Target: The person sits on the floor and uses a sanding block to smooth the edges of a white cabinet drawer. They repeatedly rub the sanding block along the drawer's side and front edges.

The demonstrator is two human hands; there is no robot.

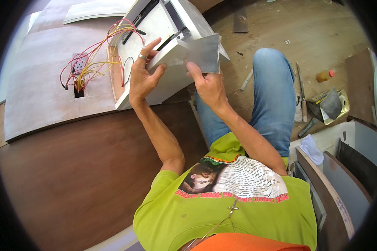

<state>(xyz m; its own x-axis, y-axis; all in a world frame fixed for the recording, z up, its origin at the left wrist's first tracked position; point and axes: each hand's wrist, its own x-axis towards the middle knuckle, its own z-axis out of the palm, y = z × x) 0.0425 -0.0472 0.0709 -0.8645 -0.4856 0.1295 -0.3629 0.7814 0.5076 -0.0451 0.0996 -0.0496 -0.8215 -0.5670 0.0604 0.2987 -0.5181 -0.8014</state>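
A white cabinet frame [194, 15] with black drawer slides [175, 37] stands in front of me, tilted in the view. My left hand [146, 73], a ring on one finger, rests at the edge of a white panel [172, 58] on the cabinet's near side, thumb and fingers apart. In my right hand [207, 86] is a thin grey sheet [209, 53], perhaps sandpaper, its left part blurred against the white panel. My right thumb lies on top; the other fingers are mostly hidden beneath the sheet.
Red and yellow wires [91, 67] come from a hole beside a wall socket [79, 65]. A brown board [81, 163] lies at left. On the floor at right are a long wooden-handled tool [302, 94], a bottle with a red cap [325, 76], and a container [342, 106]. Boards [323, 188] stand at lower right.
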